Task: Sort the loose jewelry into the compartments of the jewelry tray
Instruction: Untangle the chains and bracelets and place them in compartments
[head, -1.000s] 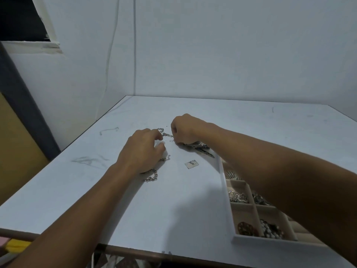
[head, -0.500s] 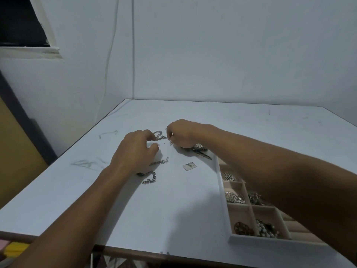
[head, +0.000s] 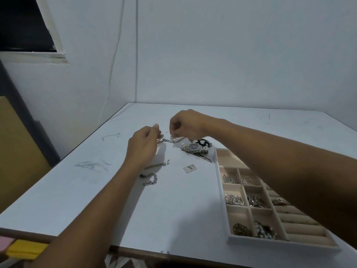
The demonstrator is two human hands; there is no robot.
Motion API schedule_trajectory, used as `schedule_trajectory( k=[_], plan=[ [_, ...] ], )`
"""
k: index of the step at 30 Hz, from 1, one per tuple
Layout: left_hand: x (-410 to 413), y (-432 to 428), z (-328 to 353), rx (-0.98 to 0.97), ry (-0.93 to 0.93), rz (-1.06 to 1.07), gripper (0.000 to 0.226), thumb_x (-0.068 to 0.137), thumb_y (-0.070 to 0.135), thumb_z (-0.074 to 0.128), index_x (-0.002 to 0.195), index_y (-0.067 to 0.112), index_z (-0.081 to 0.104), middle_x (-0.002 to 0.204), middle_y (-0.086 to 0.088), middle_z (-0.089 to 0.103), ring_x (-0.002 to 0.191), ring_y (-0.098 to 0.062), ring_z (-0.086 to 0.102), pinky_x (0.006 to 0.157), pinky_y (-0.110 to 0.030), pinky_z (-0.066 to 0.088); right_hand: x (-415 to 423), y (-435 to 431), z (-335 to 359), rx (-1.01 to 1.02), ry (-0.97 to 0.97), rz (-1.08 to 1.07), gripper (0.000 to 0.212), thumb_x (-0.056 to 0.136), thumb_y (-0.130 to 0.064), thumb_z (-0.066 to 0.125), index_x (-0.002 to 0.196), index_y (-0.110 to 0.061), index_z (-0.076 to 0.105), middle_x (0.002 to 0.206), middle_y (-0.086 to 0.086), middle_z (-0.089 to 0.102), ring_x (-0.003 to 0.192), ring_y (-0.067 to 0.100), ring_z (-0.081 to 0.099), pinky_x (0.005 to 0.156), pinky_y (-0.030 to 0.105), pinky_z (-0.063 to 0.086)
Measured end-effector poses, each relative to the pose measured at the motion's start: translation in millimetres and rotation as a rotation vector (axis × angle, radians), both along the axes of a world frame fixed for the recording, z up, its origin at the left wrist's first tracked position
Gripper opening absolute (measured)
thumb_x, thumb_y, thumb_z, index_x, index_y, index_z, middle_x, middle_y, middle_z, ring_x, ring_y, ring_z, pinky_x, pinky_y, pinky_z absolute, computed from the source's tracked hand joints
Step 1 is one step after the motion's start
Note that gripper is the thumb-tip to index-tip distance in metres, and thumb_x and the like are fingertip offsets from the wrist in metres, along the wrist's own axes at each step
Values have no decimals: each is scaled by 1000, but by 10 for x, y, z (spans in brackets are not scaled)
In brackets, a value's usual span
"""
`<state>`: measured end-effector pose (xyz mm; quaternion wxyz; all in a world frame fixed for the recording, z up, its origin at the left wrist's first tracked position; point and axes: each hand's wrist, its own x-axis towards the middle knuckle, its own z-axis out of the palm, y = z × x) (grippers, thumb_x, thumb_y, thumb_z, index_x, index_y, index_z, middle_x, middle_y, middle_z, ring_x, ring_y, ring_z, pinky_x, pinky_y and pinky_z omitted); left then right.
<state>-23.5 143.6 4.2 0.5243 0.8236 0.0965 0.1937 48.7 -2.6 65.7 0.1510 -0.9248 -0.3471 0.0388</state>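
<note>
A silver chain [head: 173, 140] stretches between my two hands above the white table [head: 173, 209]. My right hand [head: 185, 124] pinches one end of it with curled fingers. My left hand [head: 143, 146] has its fingers curled at the other end, where a small metal piece shows by the fingertips. A silver wristwatch [head: 195, 147] with a dark dial lies just right of the chain. The beige jewelry tray [head: 222, 194] sits at the right, partly hidden by my right forearm; several compartments hold silver pieces.
Two more silver chains [head: 152, 178] lie below my left hand. A small square foil piece [head: 190, 168] lies between them and the tray. Walls close off the table at the back and left. Pink and yellow items [head: 25, 248] sit below the front edge.
My right hand has lifted off the watch pile, uncovering the wristwatch, and now holds the chain end higher. My left hand rose a little too. The view has tilted upward.
</note>
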Motion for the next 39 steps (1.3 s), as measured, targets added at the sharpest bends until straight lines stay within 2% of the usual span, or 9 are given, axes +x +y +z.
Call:
schedule_trajectory(
  k=[3,7,10,14,20,24,30,34,39],
  plan=[
    [53,-131,37,-269,44,6,42,99,45,34,94,16,64,92,1,73,95,-19,66,94,-44,49,-51,-46,63,73,11,9,5,85,-20,65,81,-23,66,78,-15,62,81,12,59,72,28,49],
    [72,-299,113,-501,67,-37,48,101,45,30,96,10,63,87,-4,69,83,-21,65,82,-36,50,-115,-117,136,126,28,9,4,82,-18,68,84,-20,69,75,-14,65,81,13,62,76,30,50],
    [53,-391,152,-577,50,-96,49,101,45,30,86,13,63,77,-5,68,75,-21,63,77,-35,51,-180,-179,198,124,4,24,3,81,-21,71,83,-22,70,73,-14,64,74,7,58,68,25,46],
    [27,-497,199,-612,24,-128,50,101,46,30,85,13,64,77,-7,71,79,-24,67,77,-35,54,-259,-264,259,129,-12,26,4,82,-26,71,86,-26,72,73,-15,63,70,0,54,61,20,38],
    [-80,-664,240,-653,20,-185,50,102,45,28,90,11,63,84,-9,71,83,-25,69,83,-39,55,-403,-383,303,164,-42,4,13,84,-27,68,96,-25,75,85,-8,67,71,0,53,60,16,39],
    [-154,-780,262,-710,9,-217,51,102,44,28,96,4,61,82,-10,70,74,-24,69,79,-38,56,-492,-486,308,193,-61,-5,7,84,-24,69,89,-24,73,83,-10,65,67,-2,53,55,6,39],
    [-278,-979,298,-726,26,-250,53,102,45,30,95,3,62,76,-10,70,73,-24,69,82,-39,56,-618,-685,294,235,-79,-20,5,80,-23,73,78,-25,69,81,-11,62,68,4,52,60,19,40],
    [-396,-1139,312,-726,41,-292,51,102,44,29,90,7,62,81,-11,69,72,-23,69,83,-38,55,-698,-836,273,283,-78,-39,4,78,-19,73,78,-19,70,75,-11,60,57,-6,49,51,7,36],
    [-499,-1307,299,-728,59,-328,58,102,45,30,111,-5,58,84,-13,69,69,-22,69,78,-36,58,-821,-1062,239,357,-40,-63,6,77,-16,74,75,-17,69,71,-11,60,54,-5,50,50,5,37]
  ],
)
